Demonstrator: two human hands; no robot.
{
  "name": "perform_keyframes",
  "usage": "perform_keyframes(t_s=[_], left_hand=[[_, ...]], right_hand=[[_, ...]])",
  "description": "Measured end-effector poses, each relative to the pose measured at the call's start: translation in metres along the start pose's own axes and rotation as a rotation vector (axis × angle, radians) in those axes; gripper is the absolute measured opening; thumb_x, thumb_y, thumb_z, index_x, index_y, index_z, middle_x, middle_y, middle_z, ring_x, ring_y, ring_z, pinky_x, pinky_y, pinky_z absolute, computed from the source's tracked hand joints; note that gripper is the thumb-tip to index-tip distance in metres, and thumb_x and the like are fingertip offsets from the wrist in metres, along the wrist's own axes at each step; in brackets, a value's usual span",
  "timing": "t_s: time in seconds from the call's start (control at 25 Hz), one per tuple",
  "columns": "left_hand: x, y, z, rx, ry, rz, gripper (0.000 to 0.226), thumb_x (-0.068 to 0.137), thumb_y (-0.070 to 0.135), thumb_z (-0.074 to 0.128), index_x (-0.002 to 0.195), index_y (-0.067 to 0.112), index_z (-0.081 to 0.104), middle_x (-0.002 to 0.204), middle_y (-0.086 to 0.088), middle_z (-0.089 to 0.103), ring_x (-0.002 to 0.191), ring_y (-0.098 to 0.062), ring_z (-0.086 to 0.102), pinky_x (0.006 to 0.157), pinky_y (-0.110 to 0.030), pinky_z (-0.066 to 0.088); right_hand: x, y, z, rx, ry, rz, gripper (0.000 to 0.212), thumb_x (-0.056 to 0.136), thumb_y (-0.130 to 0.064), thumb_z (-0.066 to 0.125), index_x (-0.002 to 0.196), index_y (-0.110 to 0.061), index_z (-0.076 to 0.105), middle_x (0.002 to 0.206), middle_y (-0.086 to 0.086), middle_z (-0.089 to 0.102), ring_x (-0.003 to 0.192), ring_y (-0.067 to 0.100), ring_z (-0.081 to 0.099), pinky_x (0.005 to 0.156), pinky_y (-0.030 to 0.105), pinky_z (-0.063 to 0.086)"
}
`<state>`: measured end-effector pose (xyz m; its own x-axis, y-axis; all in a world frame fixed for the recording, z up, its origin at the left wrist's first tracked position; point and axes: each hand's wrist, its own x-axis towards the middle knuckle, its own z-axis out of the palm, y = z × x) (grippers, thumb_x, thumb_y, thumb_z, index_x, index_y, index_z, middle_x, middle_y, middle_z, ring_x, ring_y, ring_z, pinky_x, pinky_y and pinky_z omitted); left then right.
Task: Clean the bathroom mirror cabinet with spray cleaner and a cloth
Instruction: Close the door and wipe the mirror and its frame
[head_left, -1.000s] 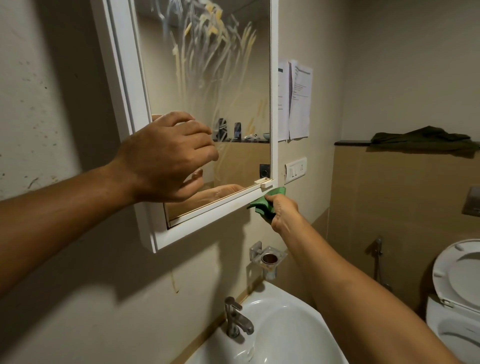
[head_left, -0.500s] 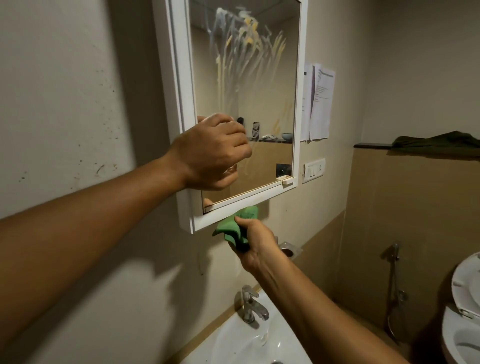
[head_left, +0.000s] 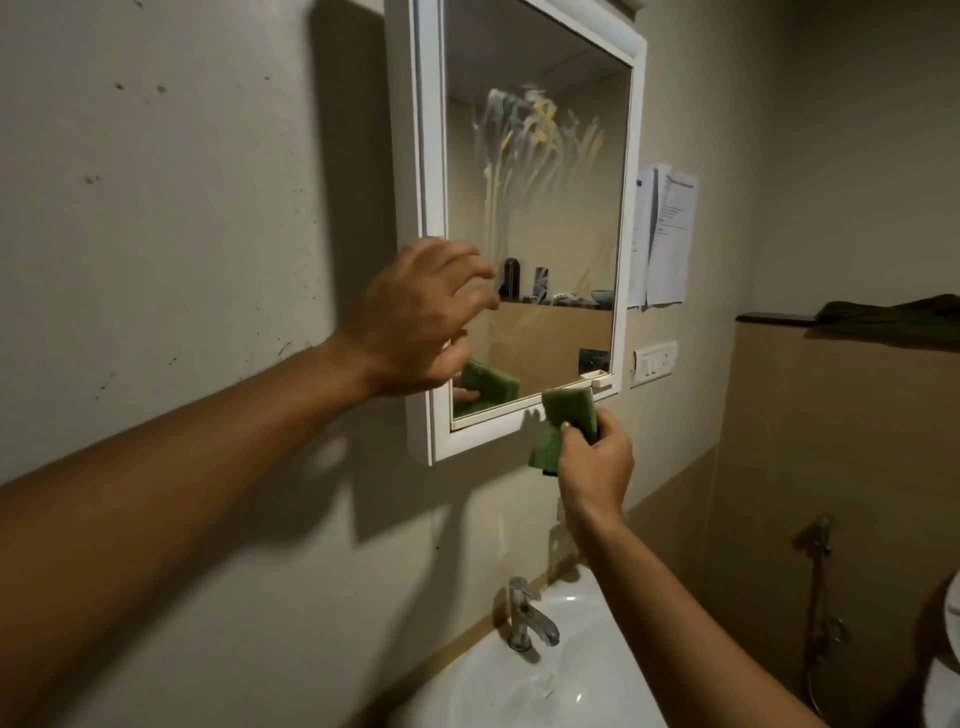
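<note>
A person's right hand (head_left: 597, 467), fingers curled round a folded, coarse green cloth (head_left: 566, 408), has risen to the lower right edge of the white-framed mirror cabinet (head_left: 431, 208), while the left hand (head_left: 415, 317), fisted against the streaked glass (head_left: 530, 156) moments earlier, now hovers loosely spread and empty near the lower left corner.

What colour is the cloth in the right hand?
Green; the cloth shows best in the head view.
</note>
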<state>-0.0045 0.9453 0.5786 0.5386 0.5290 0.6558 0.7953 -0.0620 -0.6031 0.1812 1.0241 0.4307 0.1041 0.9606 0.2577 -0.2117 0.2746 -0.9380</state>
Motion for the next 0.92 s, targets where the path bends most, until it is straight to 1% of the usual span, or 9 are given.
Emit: perform_keyframes(t_s=[0.12, 0.2, 0.28, 0.36, 0.44, 0.56, 0.64, 0.72, 0.92], left_hand=[[-0.028, -0.005, -0.015, -0.192, 0.060, -0.254, 0.050, 0.084, 0.027, 0.061, 0.133, 0.019, 0.060, 0.147, -0.008, 0.049, 0.133, -0.027, 0.048, 0.096, -0.043, 0.052], [-0.036, -0.003, -0.017, -0.312, 0.042, -0.345, 0.054, 0.087, 0.028, 0.061, 0.140, 0.019, 0.053, 0.154, -0.003, 0.041, 0.103, -0.013, 0.061, 0.069, -0.022, 0.048], [-0.036, -0.001, -0.017, -0.387, 0.047, -0.398, 0.056, 0.090, 0.025, 0.067, 0.143, 0.020, 0.050, 0.157, 0.000, 0.038, 0.065, -0.002, 0.051, 0.057, -0.016, 0.034], [-0.034, 0.000, -0.016, -0.414, 0.068, -0.444, 0.057, 0.090, 0.026, 0.068, 0.144, 0.021, 0.050, 0.158, 0.002, 0.039, 0.060, 0.000, 0.045, 0.055, -0.017, 0.035], [-0.033, 0.002, -0.017, -0.446, 0.049, -0.456, 0.059, 0.090, 0.033, 0.064, 0.146, 0.022, 0.047, 0.160, 0.003, 0.037, 0.067, -0.009, 0.057, 0.057, -0.028, 0.050], [-0.033, 0.001, -0.021, -0.508, 0.013, -0.477, 0.065, 0.088, 0.041, 0.058, 0.149, 0.025, 0.043, 0.164, 0.006, 0.030, 0.100, -0.033, 0.068, 0.077, -0.046, 0.062], [-0.032, 0.002, -0.025, -0.572, 0.006, -0.499, 0.067, 0.088, 0.041, 0.056, 0.151, 0.026, 0.040, 0.165, 0.006, 0.030, 0.124, -0.027, 0.060, 0.093, -0.049, 0.059], [-0.031, 0.001, -0.029, -0.633, -0.004, -0.518, 0.069, 0.088, 0.041, 0.055, 0.153, 0.027, 0.038, 0.165, 0.006, 0.030, 0.141, -0.020, 0.046, 0.104, -0.050, 0.052], [-0.031, 0.000, -0.031, -0.665, -0.039, -0.542, 0.072, 0.086, 0.042, 0.055, 0.155, 0.027, 0.036, 0.166, 0.006, 0.026, 0.146, -0.019, 0.039, 0.109, -0.052, 0.047]], right_hand=[[-0.014, 0.008, 0.039, -0.166, -0.054, -0.147, 0.027, 0.098, -0.007, 0.060, 0.117, -0.025, 0.066, 0.106, -0.005, 0.064, 0.101, 0.016, 0.065, 0.089, 0.042, 0.061], [-0.039, 0.017, 0.066, -0.103, -0.084, -0.153, 0.033, 0.094, 0.000, 0.060, 0.111, -0.027, 0.066, 0.108, -0.004, 0.064, 0.098, 0.016, 0.065, 0.083, 0.036, 0.063], [-0.063, 0.017, 0.073, -0.005, -0.182, -0.110, 0.038, 0.094, 0.004, 0.058, 0.105, -0.033, 0.064, 0.107, -0.006, 0.064, 0.099, 0.016, 0.065, 0.075, 0.026, 0.062], [-0.072, 0.009, 0.058, 0.054, -0.364, -0.045, 0.039, 0.096, 0.004, 0.058, 0.102, -0.034, 0.062, 0.107, -0.004, 0.064, 0.103, 0.018, 0.065, 0.067, 0.020, 0.058], [-0.059, 0.002, 0.033, 0.146, -0.343, -0.028, 0.036, 0.096, 0.005, 0.056, 0.106, -0.029, 0.062, 0.109, 0.000, 0.065, 0.103, 0.020, 0.065, 0.068, 0.024, 0.059], [-0.026, 0.001, 0.012, 0.021, -0.022, -0.113, 0.037, 0.094, 0.006, 0.058, 0.105, -0.029, 0.062, 0.105, -0.001, 0.064, 0.099, 0.020, 0.065, 0.083, 0.038, 0.063], [-0.026, 0.001, 0.027, -0.088, -0.037, -0.070, 0.038, 0.092, 0.005, 0.059, 0.095, -0.033, 0.060, 0.099, -0.003, 0.063, 0.094, 0.018, 0.064, 0.086, 0.043, 0.062], [-0.037, 0.002, 0.051, -0.019, -0.065, 0.110, 0.041, 0.091, 0.006, 0.058, 0.087, -0.034, 0.057, 0.094, -0.005, 0.061, 0.092, 0.018, 0.062, 0.081, 0.036, 0.059], [-0.042, 0.004, 0.072, 0.274, -0.008, 0.490, 0.032, 0.086, 0.010, 0.060, 0.088, -0.021, 0.058, 0.100, 0.008, 0.062, 0.092, 0.025, 0.063, 0.083, 0.042, 0.060]])
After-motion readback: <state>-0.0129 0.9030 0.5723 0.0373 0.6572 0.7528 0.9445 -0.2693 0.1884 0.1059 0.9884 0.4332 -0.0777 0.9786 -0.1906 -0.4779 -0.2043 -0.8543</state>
